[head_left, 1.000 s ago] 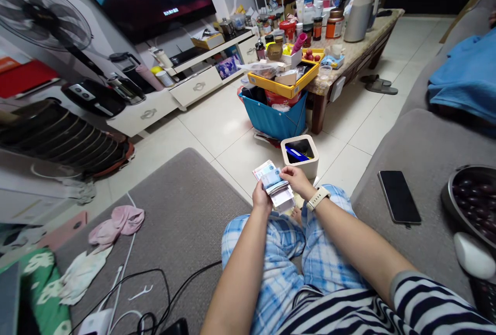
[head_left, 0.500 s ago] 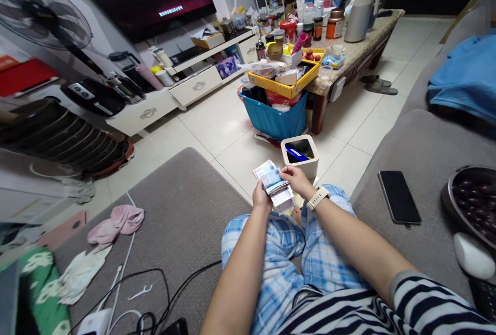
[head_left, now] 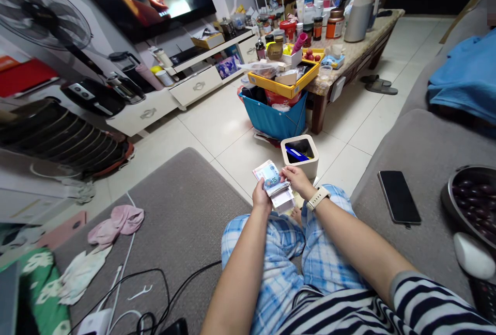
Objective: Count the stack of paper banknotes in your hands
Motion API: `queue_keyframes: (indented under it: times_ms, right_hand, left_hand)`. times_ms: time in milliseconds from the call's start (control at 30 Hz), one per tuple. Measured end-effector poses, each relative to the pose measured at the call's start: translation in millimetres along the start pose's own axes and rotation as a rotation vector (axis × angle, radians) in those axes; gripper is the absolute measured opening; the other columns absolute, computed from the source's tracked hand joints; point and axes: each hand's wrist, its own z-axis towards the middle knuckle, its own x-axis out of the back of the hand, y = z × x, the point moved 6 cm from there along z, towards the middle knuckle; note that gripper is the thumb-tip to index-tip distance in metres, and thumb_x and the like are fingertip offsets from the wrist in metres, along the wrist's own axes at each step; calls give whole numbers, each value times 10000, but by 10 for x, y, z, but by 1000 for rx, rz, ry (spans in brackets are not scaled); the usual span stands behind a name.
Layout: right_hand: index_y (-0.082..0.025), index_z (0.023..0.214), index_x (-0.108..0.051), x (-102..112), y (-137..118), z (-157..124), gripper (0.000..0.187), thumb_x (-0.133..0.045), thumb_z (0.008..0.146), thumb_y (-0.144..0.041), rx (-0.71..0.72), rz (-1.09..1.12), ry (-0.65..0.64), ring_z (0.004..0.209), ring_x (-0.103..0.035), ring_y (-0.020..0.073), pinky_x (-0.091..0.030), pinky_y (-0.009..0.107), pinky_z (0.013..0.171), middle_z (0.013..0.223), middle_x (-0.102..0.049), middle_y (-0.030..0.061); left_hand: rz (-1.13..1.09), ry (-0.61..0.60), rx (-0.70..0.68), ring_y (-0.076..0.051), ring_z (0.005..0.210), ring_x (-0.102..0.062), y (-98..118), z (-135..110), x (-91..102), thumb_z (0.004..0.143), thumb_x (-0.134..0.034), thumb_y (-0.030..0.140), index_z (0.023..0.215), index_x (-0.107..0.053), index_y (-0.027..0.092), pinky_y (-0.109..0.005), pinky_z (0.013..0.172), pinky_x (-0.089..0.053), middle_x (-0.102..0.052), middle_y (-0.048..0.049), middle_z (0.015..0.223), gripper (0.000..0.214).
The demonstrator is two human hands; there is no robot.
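Note:
A stack of banknotes [head_left: 274,186] is held above my knees, fanned a little, with a blue note on top. My left hand [head_left: 260,198] grips the stack from the left side, fingers closed round it. My right hand [head_left: 295,179], with a pale watch on its wrist, pinches the top note at its right edge. Just beyond the notes stands a small white bin [head_left: 300,154] with a dark inside and something blue in it. I sit on a grey sofa [head_left: 182,211] in blue plaid trousers.
A black phone [head_left: 399,196] lies on the sofa cushion to my right, near a metal bowl of dark fruit [head_left: 473,201]. A blue basket [head_left: 273,115] and a cluttered low table [head_left: 349,51] stand ahead. Cables [head_left: 155,283] and cloths [head_left: 116,221] lie at my left.
The top blue note has slid slightly to the right under my right fingers, showing more of its face. The television picture has changed. Both arms stay where they were.

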Motion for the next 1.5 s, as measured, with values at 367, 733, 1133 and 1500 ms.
queue_keyframes:
  times_ms: [367,733,1133,1500]
  right_hand:
    - [-183,783,-572,124,115,29,298,-718,590,-357,33,-142,134,708,-532,145,-420,286,698,752,-578,-3]
    - [-181,657,-538,38,37,-2,223,-638,663,-379,31,-113,69,604,-475,132,-377,266,611,624,-528,-23]
    - [-171,691,-563,6,50,-10,248,-647,655,-401,-1,-53,46,617,-488,132,-378,269,622,647,-546,-15]
    - [-164,697,-557,8,88,17,240,-641,671,-388,0,-45,29,609,-477,124,-370,262,612,644,-532,-17]
  left_hand:
    - [49,-19,-18,-206,684,-659,-18,81,92,718,-610,208,896,-632,103,-363,771,-495,-677,-74,740,207]
    - [25,11,-23,-216,698,-671,-15,67,102,773,-574,286,923,-640,94,-366,763,-510,-690,-96,790,252]
    - [17,16,-56,-237,844,-671,22,34,50,793,-525,259,885,-662,112,-361,815,-510,-705,-98,829,221]
    - [29,34,-63,-231,775,-678,27,27,55,760,-557,242,848,-664,92,-360,799,-516,-703,-99,792,204]
